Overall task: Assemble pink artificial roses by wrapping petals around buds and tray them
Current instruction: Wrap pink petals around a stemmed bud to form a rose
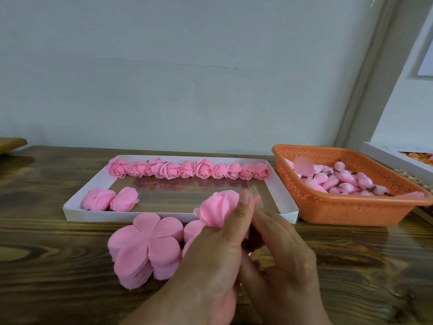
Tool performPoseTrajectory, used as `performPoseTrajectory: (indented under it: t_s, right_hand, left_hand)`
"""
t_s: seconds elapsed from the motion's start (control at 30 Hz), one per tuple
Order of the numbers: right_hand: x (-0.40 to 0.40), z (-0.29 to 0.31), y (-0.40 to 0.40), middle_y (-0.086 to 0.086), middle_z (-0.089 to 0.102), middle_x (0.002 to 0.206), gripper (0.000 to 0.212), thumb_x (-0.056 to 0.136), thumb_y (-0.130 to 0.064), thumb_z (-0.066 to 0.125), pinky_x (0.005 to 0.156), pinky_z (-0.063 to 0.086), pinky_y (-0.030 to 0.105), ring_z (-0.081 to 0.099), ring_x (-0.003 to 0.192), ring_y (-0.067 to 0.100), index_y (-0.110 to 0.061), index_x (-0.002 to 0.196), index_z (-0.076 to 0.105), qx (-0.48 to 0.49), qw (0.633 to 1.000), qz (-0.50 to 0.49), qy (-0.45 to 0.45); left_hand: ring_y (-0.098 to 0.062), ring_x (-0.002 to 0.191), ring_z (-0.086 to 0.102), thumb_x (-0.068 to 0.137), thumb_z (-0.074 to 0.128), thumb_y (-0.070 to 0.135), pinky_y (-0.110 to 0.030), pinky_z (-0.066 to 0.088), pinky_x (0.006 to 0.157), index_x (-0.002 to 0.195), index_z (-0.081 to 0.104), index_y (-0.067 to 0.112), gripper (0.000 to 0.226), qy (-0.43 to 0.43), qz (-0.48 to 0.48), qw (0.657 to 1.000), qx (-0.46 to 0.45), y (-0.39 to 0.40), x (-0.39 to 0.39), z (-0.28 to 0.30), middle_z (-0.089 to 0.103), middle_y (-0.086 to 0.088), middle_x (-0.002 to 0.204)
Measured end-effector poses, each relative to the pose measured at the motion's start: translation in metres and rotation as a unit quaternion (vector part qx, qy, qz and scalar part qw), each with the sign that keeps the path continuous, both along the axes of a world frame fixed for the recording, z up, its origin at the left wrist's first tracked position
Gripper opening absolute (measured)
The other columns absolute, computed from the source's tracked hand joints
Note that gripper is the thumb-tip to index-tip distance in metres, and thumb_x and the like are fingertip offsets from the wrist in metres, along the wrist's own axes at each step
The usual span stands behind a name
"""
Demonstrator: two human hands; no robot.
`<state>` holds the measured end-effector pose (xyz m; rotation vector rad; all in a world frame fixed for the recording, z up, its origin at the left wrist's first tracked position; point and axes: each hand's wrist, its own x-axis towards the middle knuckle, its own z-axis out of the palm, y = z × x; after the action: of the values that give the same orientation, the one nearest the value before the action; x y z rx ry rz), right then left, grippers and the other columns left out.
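Left hand (210, 254) grips half-wrapped rose (219, 212) above petal stack (145, 249); right hand (281, 254) touches it, fingers straight, before tray (77, 195).

No text, label, brand, number or sign can be read anywhere in view. The white tray (77, 211) has plain walls with no print, the orange basket (332, 207) to its right bears only its hole pattern, and the white box (384, 152) beyond the basket shows no lettering. A pale sheet (427, 57) on the wall above that box is too washed out to show any writing.
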<state>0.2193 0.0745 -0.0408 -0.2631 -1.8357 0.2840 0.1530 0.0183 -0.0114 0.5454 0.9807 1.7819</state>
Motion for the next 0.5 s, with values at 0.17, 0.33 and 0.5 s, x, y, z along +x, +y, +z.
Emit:
performPoseTrajectory:
  t_s: [0.17,0.33,0.5]
  right_hand:
    - [0.006,0.004,-0.002,-0.015,0.064,0.086,0.027,0.075,-0.022,0.067,0.062,0.048,0.013,0.062,0.069,0.003,-0.027,0.102,0.067,-0.055,0.997,0.056,0.001]
    - [0.012,0.0,-0.003,0.011,0.072,0.075,0.034,0.065,-0.012,0.074,0.056,0.054,0.027,0.065,0.063,0.022,-0.03,0.094,0.075,-0.348,0.903,0.251,0.023]
    - [0.009,0.001,-0.001,0.023,0.067,0.065,0.027,0.062,-0.002,0.074,0.049,0.049,0.026,0.061,0.051,0.022,0.0,0.088,0.067,-0.439,0.822,0.355,0.067]
  left_hand:
    - [-0.024,0.095,0.071,0.053,0.077,0.033,-0.037,0.056,0.086,0.091,0.077,0.014,0.042,-0.023,-0.077,0.997,0.012,-0.003,-0.008,0.001,0.073,-0.016,0.102]
    - [-0.028,0.089,0.064,0.06,0.076,0.024,-0.027,0.052,0.061,0.083,0.075,0.008,0.028,0.018,-0.078,0.997,0.02,-0.002,-0.012,-0.003,0.068,-0.02,0.106]
    - [-0.026,0.079,0.053,0.06,0.074,0.031,-0.019,0.032,0.044,0.079,0.077,0.016,0.025,0.06,-0.069,0.995,0.026,0.0,-0.011,0.0,0.065,-0.015,0.09]
